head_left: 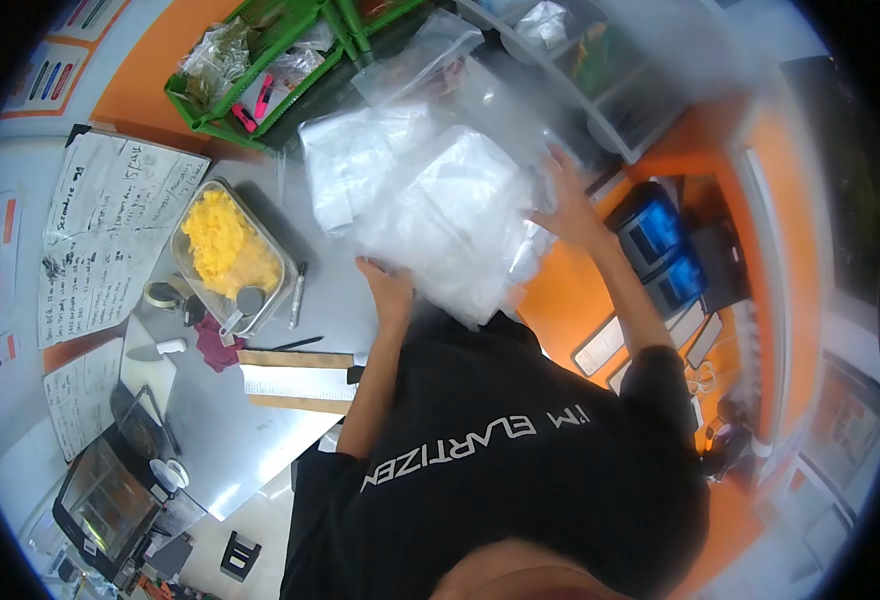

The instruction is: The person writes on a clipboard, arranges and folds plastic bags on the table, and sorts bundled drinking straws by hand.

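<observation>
The right hand (572,205) was open beside the bag's right edge, its thumb and fingers spread well apart. The left hand (390,288) was partly curled at the lower left edge; whether its fingers pinched the film could not be told. Between them lay the large, clear plastic bag (460,215), at the near edge of the grey metal surface (210,425), its lowest part against the black T-shirt (520,440). It looked loose and crumpled, milky where the film doubled, with white glare along its creases. Just beyond it, folded whitish plastic sheets (350,160) overlapped its upper left side, and where one layer ended and the next began was hard to make out.

Further out to the left stood a clear rectangular tub of yellow, crumbly food (222,245), with a slim capped marker (298,295) beside it. Toward the far edge, a green plastic basket (230,125) held clear packets and pink markers (255,103); the picture's top cut off the baskets behind. At the far right corner, a translucent divided bin (600,80) was hazy, its contents mostly unreadable.
</observation>
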### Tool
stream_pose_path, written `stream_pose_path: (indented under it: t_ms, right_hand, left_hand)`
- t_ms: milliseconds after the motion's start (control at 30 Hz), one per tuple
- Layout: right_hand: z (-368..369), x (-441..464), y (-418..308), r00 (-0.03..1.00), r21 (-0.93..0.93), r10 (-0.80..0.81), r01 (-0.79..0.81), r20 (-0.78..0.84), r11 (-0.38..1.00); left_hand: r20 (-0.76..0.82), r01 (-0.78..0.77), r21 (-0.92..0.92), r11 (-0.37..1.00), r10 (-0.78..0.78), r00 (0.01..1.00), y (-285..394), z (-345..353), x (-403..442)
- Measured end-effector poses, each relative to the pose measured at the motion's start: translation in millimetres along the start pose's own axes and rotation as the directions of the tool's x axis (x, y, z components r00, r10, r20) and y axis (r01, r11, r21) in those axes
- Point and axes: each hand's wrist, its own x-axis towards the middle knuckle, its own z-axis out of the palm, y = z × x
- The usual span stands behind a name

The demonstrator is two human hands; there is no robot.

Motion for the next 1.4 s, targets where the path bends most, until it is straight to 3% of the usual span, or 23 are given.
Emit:
stream_pose_path:
  t_ms: [100,167,267,367,467,500,600,667,733,767,833,900,1067,1267,1400]
  right_hand:
    - [16.6,15.6,24.5,0.969,0.066,-0.049,0.034,0.244,0.997]
    - [20.6,15.1,47.6,0.962,0.138,-0.110,0.078,0.250,0.987]
    - [13.0,-7.6,20.7,0.990,0.147,-0.133,0.124,0.054,0.981]
    - [24.8,-24.5,9.3,0.994,-0.139,-0.105,0.103,-0.012,0.985]
    - [51.0,-35.1,-6.0,0.960,-0.006,0.278,-0.278,0.035,0.961]
    - [55.0,-33.0,-12.1,0.959,-0.073,0.283,-0.281,0.014,0.957]
    - [61.6,-36.2,-20.1,0.957,-0.207,0.287,-0.287,-0.030,0.935]
    - [73.7,-35.9,7.1,0.965,-0.222,0.260,-0.258,-0.020,0.940]
    - [63.6,-29.4,90.7,0.930,0.016,0.340,-0.346,0.141,0.938]
    - [56.1,-28.4,100.2,0.927,0.065,0.335,-0.349,0.168,0.935]
    - [35.4,-22.9,89.1,0.941,0.097,0.293,-0.312,0.169,0.945]
    - [32.9,-21.8,52.4,0.960,-0.007,0.247,-0.248,0.133,0.969]
    - [70.6,-50.8,-29.9,0.954,-0.372,0.295,-0.251,0.064,0.894]
    - [56.8,-38.6,-45.9,0.832,-0.496,0.456,-0.265,0.316,0.827]
    - [90.1,-48.4,-26.4,0.946,-0.440,0.319,-0.261,0.061,0.859]
  left_hand:
    - [0.064,0.165,-0.312,0.936,-0.152,0.986,9.7,-3.8,10.2]
    - [-0.006,0.154,-0.279,0.948,-0.162,0.987,50.2,4.3,7.3]
    - [-0.105,0.136,-0.186,0.973,-0.157,0.982,32.6,10.7,15.1]
    - [-0.158,0.115,-0.102,0.988,-0.130,0.979,7.4,13.8,36.2]
    - [-0.152,0.058,-0.122,0.991,-0.076,0.985,10.5,17.6,39.0]
    - [-0.150,0.041,-0.144,0.989,-0.063,0.987,8.7,18.8,35.9]
    - [-0.163,0.004,-0.031,1.000,-0.009,0.987,-13.4,17.0,43.0]
    - [-0.289,-0.111,0.214,0.970,0.172,0.942,-24.8,24.9,40.6]
    - [-0.322,-0.253,0.374,0.892,0.380,0.867,-12.1,35.7,14.9]
    - [-0.304,-0.353,0.409,0.841,0.491,0.817,13.3,41.2,-11.7]
    - [0.134,-0.655,0.443,0.612,0.677,0.723,26.2,48.7,-59.1]
    - [0.471,-0.669,0.460,0.583,0.479,0.741,50.8,62.2,-84.0]
    - [0.459,-0.660,0.524,0.538,0.475,0.751,-12.0,76.2,-63.7]
    - [0.481,-0.655,0.537,0.532,0.445,0.756,-0.7,64.2,-65.4]
    - [0.491,-0.654,0.578,0.488,0.433,0.756,-0.9,67.0,-63.4]
